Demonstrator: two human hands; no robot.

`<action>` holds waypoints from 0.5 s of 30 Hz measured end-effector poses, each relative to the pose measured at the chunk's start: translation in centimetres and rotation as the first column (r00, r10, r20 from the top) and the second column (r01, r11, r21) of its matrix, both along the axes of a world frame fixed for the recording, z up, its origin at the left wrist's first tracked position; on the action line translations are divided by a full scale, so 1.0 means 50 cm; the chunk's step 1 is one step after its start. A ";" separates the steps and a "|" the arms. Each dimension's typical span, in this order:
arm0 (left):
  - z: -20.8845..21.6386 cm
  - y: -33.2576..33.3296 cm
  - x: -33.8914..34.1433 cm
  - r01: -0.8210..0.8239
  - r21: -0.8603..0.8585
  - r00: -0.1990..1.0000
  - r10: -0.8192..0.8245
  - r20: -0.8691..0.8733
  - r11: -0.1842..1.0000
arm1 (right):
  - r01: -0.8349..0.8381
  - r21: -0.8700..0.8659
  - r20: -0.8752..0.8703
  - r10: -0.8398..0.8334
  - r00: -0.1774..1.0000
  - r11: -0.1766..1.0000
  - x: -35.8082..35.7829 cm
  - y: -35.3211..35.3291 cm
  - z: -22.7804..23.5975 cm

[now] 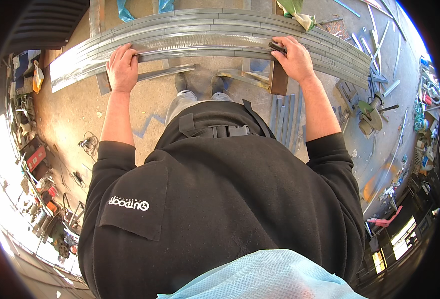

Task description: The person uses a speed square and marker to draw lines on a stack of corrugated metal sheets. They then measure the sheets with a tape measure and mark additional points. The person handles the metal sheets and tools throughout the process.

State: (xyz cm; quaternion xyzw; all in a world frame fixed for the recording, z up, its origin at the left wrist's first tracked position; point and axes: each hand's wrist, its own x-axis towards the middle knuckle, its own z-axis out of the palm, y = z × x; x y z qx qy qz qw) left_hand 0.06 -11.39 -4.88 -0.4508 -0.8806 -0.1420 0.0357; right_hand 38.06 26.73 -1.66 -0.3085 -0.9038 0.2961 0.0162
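Several long grey metal bars (230,19) lie side by side across the supports in front of me, with handwritten marks on some. Among them, nearest to my hands, is a shinier metal bar (200,42) with a brushed face. My left hand (122,69) is closed over the near edge of this bar toward its left end, thumb on the near side. My right hand (295,59) is at the bar's right part, fingers curled round a short black marker (277,47); its tip points left. What the lower fingers of that hand touch is hidden.
Brown steel supports (278,79) carry the bars. A green and cream cloth (299,14) lies on the far bars. Cut metal lengths (284,117) and a green machine (370,117) are on the floor to the right. A coiled cable (88,143) lies at left.
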 end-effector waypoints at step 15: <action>-0.002 0.001 0.006 -0.001 0.025 1.000 0.001 -0.023 1.000 | 0.017 0.012 -0.028 -0.016 0.999 1.000 0.000 -0.002 -0.009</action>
